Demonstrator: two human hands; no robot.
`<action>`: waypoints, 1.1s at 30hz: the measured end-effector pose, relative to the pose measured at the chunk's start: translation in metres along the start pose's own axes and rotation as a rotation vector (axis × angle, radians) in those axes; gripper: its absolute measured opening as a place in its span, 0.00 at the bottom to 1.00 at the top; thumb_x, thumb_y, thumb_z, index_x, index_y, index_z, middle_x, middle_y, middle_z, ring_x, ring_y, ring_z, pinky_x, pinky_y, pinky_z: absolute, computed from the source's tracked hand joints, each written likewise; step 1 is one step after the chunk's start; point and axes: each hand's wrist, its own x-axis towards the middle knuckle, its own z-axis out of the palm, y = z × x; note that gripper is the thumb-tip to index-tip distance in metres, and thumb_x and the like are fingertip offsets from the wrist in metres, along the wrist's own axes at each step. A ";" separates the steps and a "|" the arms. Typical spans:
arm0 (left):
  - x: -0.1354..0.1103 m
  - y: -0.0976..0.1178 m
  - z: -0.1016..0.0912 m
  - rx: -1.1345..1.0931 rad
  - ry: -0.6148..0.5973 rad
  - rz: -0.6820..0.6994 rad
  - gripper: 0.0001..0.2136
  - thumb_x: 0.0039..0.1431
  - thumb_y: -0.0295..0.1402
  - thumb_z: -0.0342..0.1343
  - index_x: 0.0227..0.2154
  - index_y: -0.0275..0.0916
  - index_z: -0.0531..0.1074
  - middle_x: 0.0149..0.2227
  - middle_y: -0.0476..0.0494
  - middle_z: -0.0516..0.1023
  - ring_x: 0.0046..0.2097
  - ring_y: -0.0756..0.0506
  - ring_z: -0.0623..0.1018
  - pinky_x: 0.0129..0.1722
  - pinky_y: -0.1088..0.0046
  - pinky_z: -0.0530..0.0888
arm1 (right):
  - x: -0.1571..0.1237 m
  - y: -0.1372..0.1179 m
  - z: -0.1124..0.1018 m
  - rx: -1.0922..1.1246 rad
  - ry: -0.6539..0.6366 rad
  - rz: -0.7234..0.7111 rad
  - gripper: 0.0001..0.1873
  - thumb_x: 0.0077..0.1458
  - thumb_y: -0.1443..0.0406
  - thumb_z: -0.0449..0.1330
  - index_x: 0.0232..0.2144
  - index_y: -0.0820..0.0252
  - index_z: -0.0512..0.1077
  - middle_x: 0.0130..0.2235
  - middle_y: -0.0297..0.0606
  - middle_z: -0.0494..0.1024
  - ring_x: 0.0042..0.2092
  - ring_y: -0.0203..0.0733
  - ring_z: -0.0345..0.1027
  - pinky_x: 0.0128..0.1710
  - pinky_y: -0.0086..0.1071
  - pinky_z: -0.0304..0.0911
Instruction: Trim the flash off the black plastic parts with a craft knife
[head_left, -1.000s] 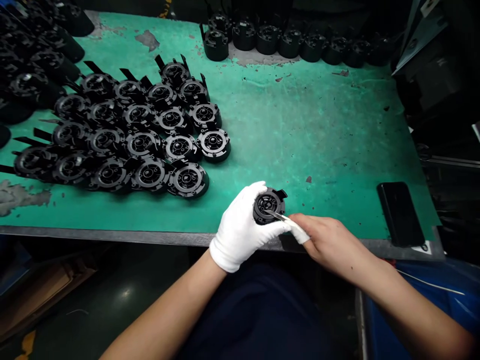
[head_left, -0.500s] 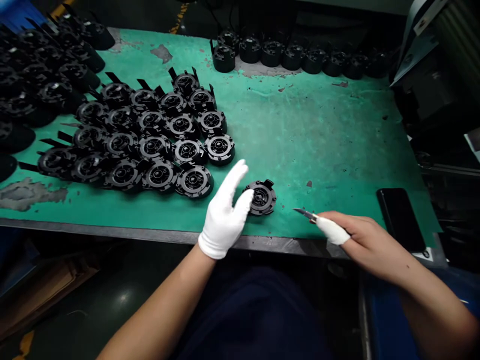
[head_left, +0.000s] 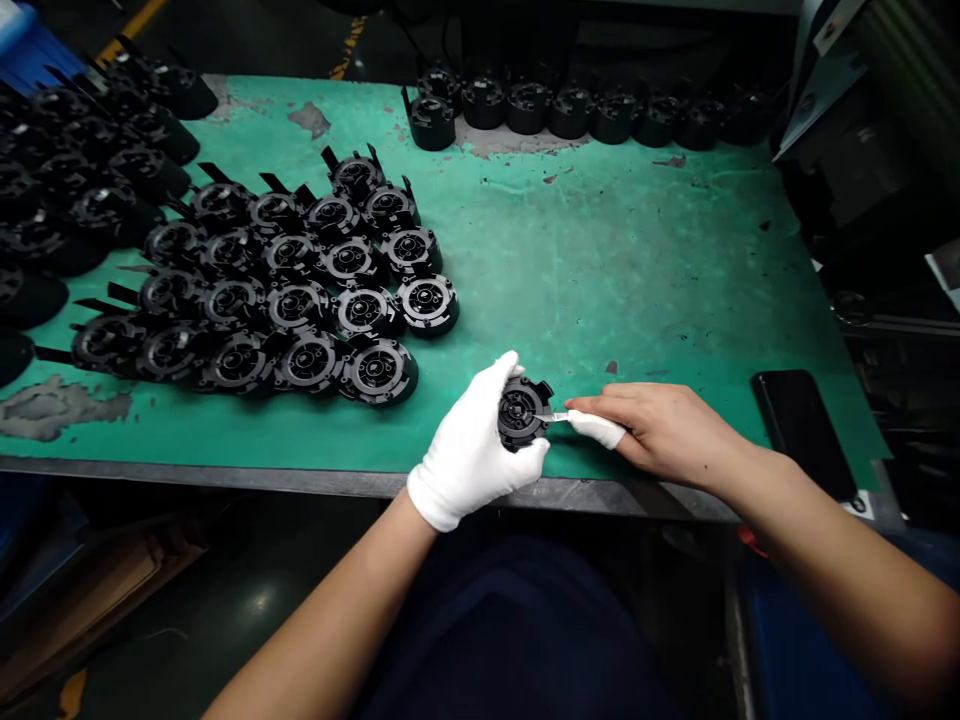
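Note:
My left hand [head_left: 476, 445], in a white glove, grips a round black plastic part [head_left: 523, 412] by its side near the front edge of the table. The part has rings on its face and a tab at its upper right. In my right hand [head_left: 660, 430], whose thumb has a white cover, is a small knife [head_left: 553, 416] with a thin blade. The blade's tip lies over the right side of the part's face; whether it touches cannot be made out.
Rows of similar black parts [head_left: 311, 360] stand on the green tabletop [head_left: 600, 270] to the left. Taller black parts [head_left: 120, 190] crowd the far left. Several black housings [head_left: 527, 105] line the back edge. A black phone [head_left: 802, 430] lies at the right.
My left hand has moved slightly right and closed round the black part. My right hand has brought the knife left, onto or just over the part's face.

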 end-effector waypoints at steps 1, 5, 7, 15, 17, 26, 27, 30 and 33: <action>0.000 -0.001 0.000 0.001 -0.003 0.009 0.41 0.51 0.34 0.63 0.66 0.33 0.52 0.61 0.32 0.68 0.62 0.37 0.71 0.64 0.57 0.69 | 0.002 0.001 0.000 -0.039 0.003 0.011 0.19 0.67 0.62 0.53 0.57 0.48 0.73 0.43 0.35 0.82 0.43 0.44 0.77 0.34 0.33 0.64; 0.000 -0.004 0.003 0.003 0.008 0.022 0.40 0.51 0.34 0.63 0.66 0.35 0.53 0.61 0.32 0.68 0.62 0.36 0.71 0.64 0.55 0.69 | 0.006 -0.003 0.002 -0.162 0.046 0.102 0.21 0.65 0.65 0.53 0.57 0.47 0.73 0.46 0.35 0.82 0.41 0.45 0.77 0.28 0.33 0.59; 0.000 -0.004 0.003 0.008 0.013 0.013 0.40 0.52 0.34 0.63 0.65 0.34 0.53 0.61 0.32 0.68 0.62 0.36 0.71 0.64 0.55 0.70 | 0.004 -0.008 0.004 -0.158 0.056 0.135 0.21 0.65 0.64 0.53 0.57 0.47 0.73 0.46 0.35 0.82 0.41 0.45 0.77 0.29 0.34 0.59; -0.003 0.002 0.017 0.070 0.140 0.003 0.37 0.52 0.34 0.62 0.64 0.32 0.56 0.60 0.30 0.70 0.62 0.36 0.71 0.64 0.56 0.70 | 0.003 -0.028 0.009 -0.176 0.091 0.250 0.19 0.68 0.60 0.51 0.56 0.47 0.74 0.39 0.35 0.82 0.38 0.44 0.76 0.28 0.33 0.57; -0.004 0.003 0.024 0.097 0.198 -0.010 0.37 0.52 0.34 0.63 0.63 0.32 0.56 0.60 0.29 0.69 0.63 0.36 0.71 0.64 0.55 0.70 | 0.004 -0.032 0.011 -0.192 0.118 0.298 0.18 0.68 0.61 0.51 0.55 0.47 0.75 0.38 0.36 0.82 0.38 0.44 0.76 0.28 0.33 0.58; -0.006 0.004 0.029 0.069 0.232 -0.038 0.36 0.54 0.34 0.61 0.64 0.34 0.56 0.60 0.30 0.69 0.63 0.35 0.71 0.64 0.55 0.70 | -0.001 -0.041 0.019 -0.137 0.141 0.285 0.18 0.67 0.61 0.52 0.55 0.49 0.74 0.40 0.37 0.82 0.39 0.44 0.77 0.29 0.33 0.62; -0.006 0.005 0.029 0.064 0.229 -0.042 0.36 0.53 0.34 0.61 0.64 0.34 0.56 0.60 0.30 0.69 0.63 0.35 0.71 0.63 0.55 0.71 | 0.000 -0.043 0.019 -0.164 0.144 0.296 0.18 0.67 0.62 0.52 0.55 0.49 0.74 0.40 0.37 0.82 0.39 0.44 0.77 0.28 0.33 0.61; -0.006 0.007 0.034 0.076 0.255 -0.052 0.36 0.53 0.34 0.62 0.64 0.37 0.56 0.60 0.31 0.70 0.63 0.34 0.72 0.62 0.53 0.72 | 0.005 -0.048 0.021 -0.229 0.167 0.340 0.18 0.65 0.64 0.54 0.55 0.49 0.74 0.39 0.37 0.82 0.37 0.44 0.77 0.26 0.32 0.60; -0.006 0.008 0.039 0.100 0.302 -0.052 0.35 0.53 0.34 0.61 0.63 0.36 0.56 0.60 0.31 0.69 0.63 0.34 0.71 0.63 0.52 0.72 | 0.007 -0.050 0.024 -0.228 0.188 0.380 0.19 0.65 0.65 0.53 0.56 0.51 0.73 0.43 0.39 0.82 0.38 0.46 0.77 0.28 0.33 0.63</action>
